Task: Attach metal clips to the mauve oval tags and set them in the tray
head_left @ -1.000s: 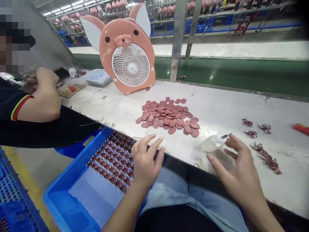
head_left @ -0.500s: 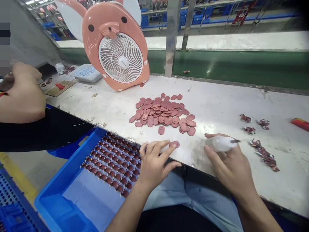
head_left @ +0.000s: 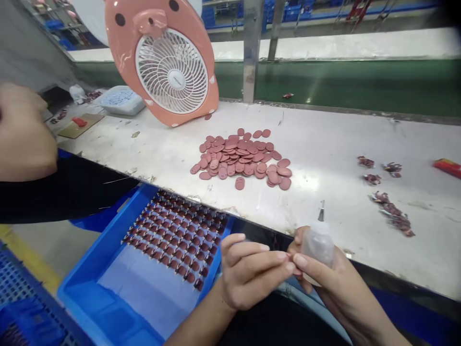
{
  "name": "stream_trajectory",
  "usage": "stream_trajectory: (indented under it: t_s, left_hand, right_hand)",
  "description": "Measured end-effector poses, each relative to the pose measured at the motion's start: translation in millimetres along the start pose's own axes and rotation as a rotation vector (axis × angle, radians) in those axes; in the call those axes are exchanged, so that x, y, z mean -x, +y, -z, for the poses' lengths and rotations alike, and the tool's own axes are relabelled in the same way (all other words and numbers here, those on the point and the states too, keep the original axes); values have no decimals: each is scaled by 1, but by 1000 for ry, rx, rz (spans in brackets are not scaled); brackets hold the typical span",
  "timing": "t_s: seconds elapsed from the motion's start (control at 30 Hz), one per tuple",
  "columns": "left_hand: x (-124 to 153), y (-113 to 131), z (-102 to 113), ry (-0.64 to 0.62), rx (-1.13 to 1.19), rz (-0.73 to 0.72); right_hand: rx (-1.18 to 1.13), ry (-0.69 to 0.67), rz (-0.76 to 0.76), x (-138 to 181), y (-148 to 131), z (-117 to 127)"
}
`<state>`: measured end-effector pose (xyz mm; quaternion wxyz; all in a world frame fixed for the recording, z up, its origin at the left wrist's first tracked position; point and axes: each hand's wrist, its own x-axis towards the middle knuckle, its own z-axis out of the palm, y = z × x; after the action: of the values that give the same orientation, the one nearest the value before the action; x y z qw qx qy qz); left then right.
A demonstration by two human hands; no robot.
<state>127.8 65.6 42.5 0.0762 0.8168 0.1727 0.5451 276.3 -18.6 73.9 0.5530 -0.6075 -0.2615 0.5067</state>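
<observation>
My left hand [head_left: 248, 273] is closed, its thumb and fingertips pinching a small reddish oval disc [head_left: 297, 270], mostly hidden by the fingers. My right hand [head_left: 336, 283] holds a translucent squeeze bottle [head_left: 319, 244] with a thin metal tip pointing up. The right thumb and fingertips also meet at the disc, just off the table's front edge. Beyond the hands, a pile of reddish oval discs [head_left: 239, 156] lies on the white table [head_left: 324, 144]. One single disc [head_left: 239, 183] with small dark marks sits in front of the pile.
A pink animal-shaped fan [head_left: 176, 79] stands behind the pile. Below left, a blue crate [head_left: 84, 293] holds rows of dark red pieces [head_left: 173, 230]. Small brown figures [head_left: 392, 209] and a red object [head_left: 447, 167] lie right. Another person's arm [head_left: 25, 134] is at left.
My left hand has picked the oval disc off the table and brought it to my right hand. The bottle has turned from lying sideways to tip up. The view has shifted slightly downward.
</observation>
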Motion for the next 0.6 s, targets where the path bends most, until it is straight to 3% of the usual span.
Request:
stream_trajectory:
  t_s: [0.07,0.23,0.33,0.47,0.6]
  left_hand:
    - [0,8,-2,26,152,117]
    - [2,23,-6,14,746,713]
    - [2,30,-5,-3,934,847]
    - [5,34,-2,32,1013,931]
    - [12,36,1,80,1137,1148]
  right_hand:
    - [-80,-36,-38,2,1,1]
    - [-173,-111,-7,6,9,8]
    - [-184,-58,-52,13,10,2]
    - [-166,3,-130,18,6,-10]
    - [-191,26,-45,8,9,0]
